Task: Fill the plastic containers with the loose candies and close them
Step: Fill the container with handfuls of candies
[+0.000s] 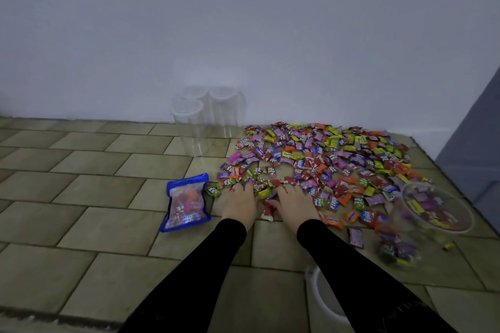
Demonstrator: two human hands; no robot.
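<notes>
Candies (319,159) lie loose in a wide spread on the tiled floor (89,192), reaching from near the wall toward the person. Both hands rest palm-down at the near edge of the spread: left hand (239,201) and right hand (293,204), fingers laid over wrappers. Fingertips are buried among the sweets, so whether either has closed on anything cannot be told. Three clear plastic containers (193,127) stand upright in a cluster by the wall, just left of the pile's far corner; they appear empty and lidded, though blur makes this uncertain. A fourth clear container (438,208) lies tilted at the right edge of the pile, partly filled, out of focus. A blue packet (186,203) lies flat just left of the left hand. A white ring-shaped object (324,297), possibly a lid, sits near the right sleeve.

Step in hand, as judged: gathering a handful. To do it well, sweep both hands inward so the candies heap between the palms, then cup from below. The wrappers look slick, so take modest loads and bring the open container close first.
</notes>
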